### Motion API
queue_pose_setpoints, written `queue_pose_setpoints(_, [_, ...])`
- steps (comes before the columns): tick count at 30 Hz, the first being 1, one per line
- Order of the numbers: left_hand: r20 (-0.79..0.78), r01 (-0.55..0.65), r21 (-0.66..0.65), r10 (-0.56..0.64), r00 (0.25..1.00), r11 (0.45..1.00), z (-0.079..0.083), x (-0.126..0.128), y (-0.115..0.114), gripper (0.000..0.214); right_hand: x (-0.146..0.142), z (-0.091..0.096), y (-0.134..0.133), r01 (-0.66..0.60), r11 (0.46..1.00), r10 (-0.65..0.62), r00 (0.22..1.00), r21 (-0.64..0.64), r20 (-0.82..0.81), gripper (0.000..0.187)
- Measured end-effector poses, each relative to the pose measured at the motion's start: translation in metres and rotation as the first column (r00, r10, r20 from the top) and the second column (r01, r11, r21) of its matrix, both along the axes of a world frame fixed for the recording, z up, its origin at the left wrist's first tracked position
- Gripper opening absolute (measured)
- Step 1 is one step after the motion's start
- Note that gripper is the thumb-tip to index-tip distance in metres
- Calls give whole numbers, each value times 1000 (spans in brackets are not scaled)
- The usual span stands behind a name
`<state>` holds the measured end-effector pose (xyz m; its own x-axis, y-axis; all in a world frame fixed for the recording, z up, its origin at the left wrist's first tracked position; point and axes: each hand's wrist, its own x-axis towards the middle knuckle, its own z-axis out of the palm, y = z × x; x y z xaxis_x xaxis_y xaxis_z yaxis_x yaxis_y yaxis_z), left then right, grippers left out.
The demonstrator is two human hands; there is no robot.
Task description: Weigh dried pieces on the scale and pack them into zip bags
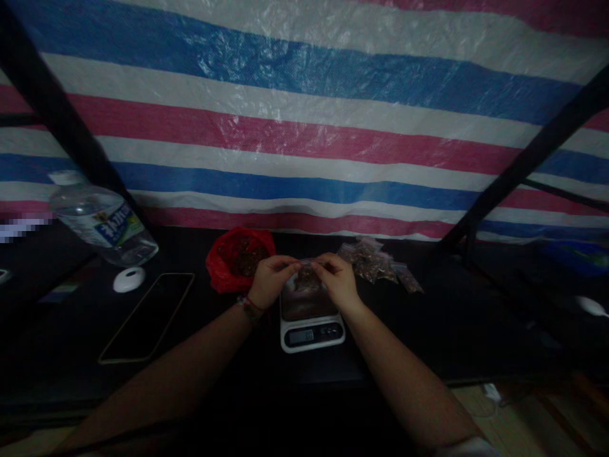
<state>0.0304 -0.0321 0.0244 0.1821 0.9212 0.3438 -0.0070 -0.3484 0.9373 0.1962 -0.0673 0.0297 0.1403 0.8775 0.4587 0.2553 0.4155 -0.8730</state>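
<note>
Between my hands is a small clear plastic bag [307, 279] with brownish bits inside, over the pan of a white digital scale [313, 339]. My left hand [272, 279] pinches the bag's top edge from the left. From the right, my right hand [339, 278] pinches the same edge, fingers closed. Whether the bag touches the scale I cannot tell. Just left of my left hand, a red plastic bag [221, 263] lies open with dark brown pieces in it. Beyond my right hand, several small filled clear bags [375, 261] lie in a pile.
A large clear bottle [102, 219] leans at the left. Near it on the black table [404, 343] are a white rounded object [129, 279] and a phone [148, 317]. A striped plastic sheet [304, 146] hangs behind, with dark slanted posts [528, 155] at both sides.
</note>
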Motion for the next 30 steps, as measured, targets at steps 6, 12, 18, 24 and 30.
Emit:
queue_pose_setpoints(6, [174,42,-67,-30,984,997,-5,3,1,29,1,-2,1,12,1000,-12,998,9,-54,13])
queue_pose_setpoints(12, [240,77,-68,-58,969,995,-11,2,6,27,0,0,0,32,999,-33,996,-21,-85,16])
queue_pose_setpoints(18, [246,58,-89,-34,969,994,-11,1,8,24,1,-4,3,26,999,-28,995,-23,-100,16])
queue_pose_setpoints(24, [213,54,-53,-41,976,997,-11,1,5,22,2,-3,3,35,996,-32,998,77,-46,13])
queue_pose_setpoints(30, [182,27,-57,-17,983,998,-6,3,1,24,0,2,-2,24,991,-27,999,129,22,11])
